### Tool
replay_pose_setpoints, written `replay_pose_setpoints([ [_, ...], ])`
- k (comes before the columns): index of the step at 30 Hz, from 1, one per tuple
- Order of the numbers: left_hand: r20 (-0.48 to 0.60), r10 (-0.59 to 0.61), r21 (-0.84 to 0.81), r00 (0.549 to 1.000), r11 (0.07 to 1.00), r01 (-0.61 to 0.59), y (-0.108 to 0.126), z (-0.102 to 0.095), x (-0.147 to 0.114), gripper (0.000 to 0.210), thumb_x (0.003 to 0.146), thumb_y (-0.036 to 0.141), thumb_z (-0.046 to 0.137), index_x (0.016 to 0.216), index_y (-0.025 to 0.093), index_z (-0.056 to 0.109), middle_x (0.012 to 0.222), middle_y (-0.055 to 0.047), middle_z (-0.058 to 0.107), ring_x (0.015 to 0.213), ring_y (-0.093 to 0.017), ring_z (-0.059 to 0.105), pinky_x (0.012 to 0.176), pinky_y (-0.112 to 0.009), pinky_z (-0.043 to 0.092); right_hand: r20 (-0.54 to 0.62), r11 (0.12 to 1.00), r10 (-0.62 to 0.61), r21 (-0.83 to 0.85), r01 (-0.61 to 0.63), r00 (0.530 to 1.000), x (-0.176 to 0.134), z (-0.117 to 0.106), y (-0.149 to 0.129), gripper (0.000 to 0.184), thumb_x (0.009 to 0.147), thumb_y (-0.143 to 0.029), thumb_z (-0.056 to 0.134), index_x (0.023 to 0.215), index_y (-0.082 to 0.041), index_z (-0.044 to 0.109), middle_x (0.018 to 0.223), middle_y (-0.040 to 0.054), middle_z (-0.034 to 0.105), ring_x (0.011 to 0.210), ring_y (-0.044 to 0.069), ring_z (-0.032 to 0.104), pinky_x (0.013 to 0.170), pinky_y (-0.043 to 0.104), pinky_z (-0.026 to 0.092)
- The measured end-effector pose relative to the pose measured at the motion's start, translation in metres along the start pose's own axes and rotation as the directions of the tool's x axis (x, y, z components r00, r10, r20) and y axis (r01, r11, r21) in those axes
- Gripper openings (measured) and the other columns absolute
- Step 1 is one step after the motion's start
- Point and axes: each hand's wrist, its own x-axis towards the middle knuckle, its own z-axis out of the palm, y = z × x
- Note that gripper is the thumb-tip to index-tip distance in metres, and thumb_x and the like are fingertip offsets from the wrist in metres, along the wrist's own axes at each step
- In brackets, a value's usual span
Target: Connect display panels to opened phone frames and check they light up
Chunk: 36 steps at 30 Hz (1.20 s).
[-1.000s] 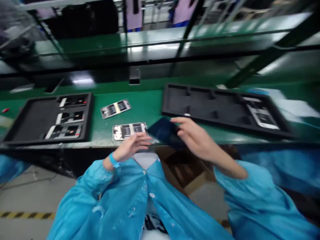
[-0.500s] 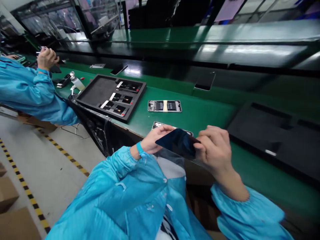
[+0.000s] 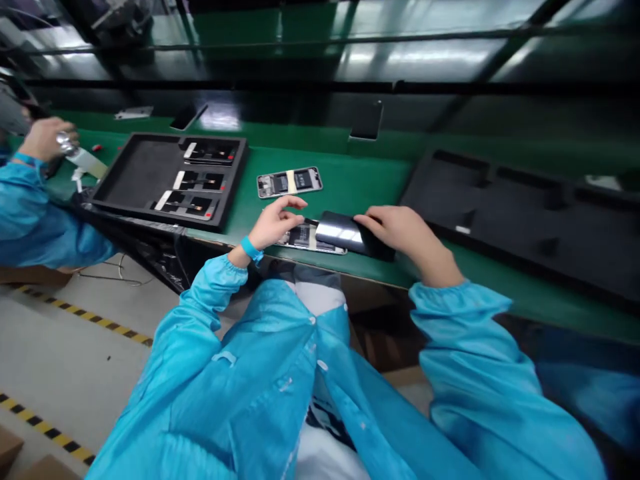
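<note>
In the head view my right hand (image 3: 407, 233) grips the right end of a glossy black phone screen (image 3: 343, 230), thumb and fingers on its edge. The screen lies tilted, partly over an opened phone body (image 3: 303, 235) near the bench's front edge. From its left end a short dark flex cable (image 3: 311, 221) runs to my left hand (image 3: 273, 225), whose thumb and forefinger are pinched on its tip. Much of that phone body is hidden by the screen and my left fingers. Just behind, another opened phone body (image 3: 307, 179) with a pale band across its battery rests on the green bench.
At left, a dark foam tray (image 3: 135, 173) holds several screen parts (image 3: 200, 180). Another foam tray (image 3: 520, 227) stands at right. Behind lie a dark phone (image 3: 367, 121) and another dark slab (image 3: 187, 117). A co-worker's hand (image 3: 47, 139) holds a bottle at far left.
The screen has come down from above the bench edge onto the lower phone body. My left hand has shifted from the screen's edge to its cable. The view has tilted down and right.
</note>
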Motion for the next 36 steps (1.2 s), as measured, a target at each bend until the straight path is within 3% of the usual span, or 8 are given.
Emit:
replay_pose_setpoints([
  [4,0.052,-0.013,-0.009,0.999,1.000,0.014,0.003,-0.004,0.005,0.038,0.079,0.031,0.089,0.108,0.017,0.071,0.116,-0.005,0.074,0.083,-0.012,0.073,0.081,-0.024,0.058,-0.257,0.986,-0.143,0.048,0.161,0.956,0.001,0.013,-0.035,0.049,0.106,-0.053,0.054,0.131,-0.016,0.074,0.133,0.0216,0.073,0.125,0.037,0.067,0.106,0.051,0.054],
  [7,0.065,-0.009,-0.040,0.998,0.999,0.012,0.003,-0.005,0.008,0.048,0.075,0.041,0.095,0.109,0.018,0.070,0.117,-0.005,0.073,0.084,-0.013,0.073,0.087,-0.029,0.063,-0.350,0.913,-0.286,0.184,0.365,0.892,0.009,0.028,-0.070,0.052,0.106,-0.055,0.060,0.140,-0.018,0.072,0.138,0.0171,0.075,0.130,0.035,0.068,0.114,0.051,0.053],
  [11,0.080,0.008,-0.006,0.997,1.000,-0.007,0.001,-0.011,0.004,0.058,0.079,0.057,0.094,0.114,0.019,0.068,0.122,-0.007,0.072,0.093,-0.017,0.076,0.091,-0.034,0.064,-0.346,0.846,-0.312,0.323,0.425,0.885,0.021,0.046,-0.092,0.039,0.108,-0.047,0.061,0.128,-0.020,0.080,0.124,0.0119,0.082,0.113,0.028,0.076,0.103,0.043,0.058],
  [14,0.076,0.111,0.237,0.991,0.963,-0.126,-0.001,-0.025,-0.008,0.058,0.093,0.067,0.079,0.123,0.019,0.067,0.128,-0.011,0.072,0.109,-0.022,0.076,0.101,-0.037,0.062,-0.365,0.826,-0.315,0.350,0.442,0.876,0.026,0.054,-0.091,0.038,0.108,-0.045,0.062,0.126,-0.020,0.083,0.117,0.0122,0.082,0.104,0.026,0.077,0.096,0.040,0.060],
  [17,0.172,0.236,0.565,0.956,0.772,-0.292,-0.007,-0.042,-0.024,0.057,0.101,0.066,0.068,0.131,0.018,0.068,0.135,-0.016,0.071,0.132,-0.029,0.068,0.119,-0.046,0.054,-0.355,0.827,-0.372,0.292,0.480,0.857,0.025,0.059,-0.088,0.039,0.110,-0.042,0.058,0.128,-0.018,0.083,0.110,0.0137,0.080,0.098,0.024,0.074,0.090,0.039,0.060],
  [19,0.270,0.231,0.665,0.935,0.657,-0.354,-0.013,-0.050,-0.033,0.060,0.103,0.065,0.067,0.139,0.017,0.066,0.143,-0.019,0.068,0.140,-0.032,0.064,0.125,-0.051,0.050,-0.331,0.839,-0.411,0.228,0.495,0.850,0.023,0.060,-0.089,0.040,0.112,-0.039,0.054,0.129,-0.018,0.083,0.109,0.0149,0.078,0.097,0.024,0.072,0.088,0.039,0.060],
  [29,0.344,0.195,0.758,0.919,0.520,-0.394,-0.026,-0.054,-0.040,0.068,0.103,0.062,0.066,0.155,0.019,0.058,0.155,-0.021,0.063,0.146,-0.036,0.061,0.125,-0.056,0.049,-0.278,0.857,-0.509,-0.076,0.509,0.815,0.004,0.056,-0.090,0.039,0.112,-0.023,0.046,0.134,-0.018,0.078,0.111,0.0150,0.076,0.099,0.024,0.064,0.086,0.036,0.055],
  [36,0.366,0.198,0.763,0.909,0.496,-0.415,-0.024,-0.054,-0.042,0.064,0.105,0.060,0.064,0.154,0.020,0.059,0.155,-0.020,0.063,0.145,-0.036,0.061,0.124,-0.055,0.049,-0.257,0.868,-0.493,-0.074,0.491,0.831,0.002,0.054,-0.092,0.036,0.111,-0.020,0.047,0.126,-0.019,0.080,0.111,0.0137,0.074,0.100,0.024,0.062,0.086,0.036,0.052],
])
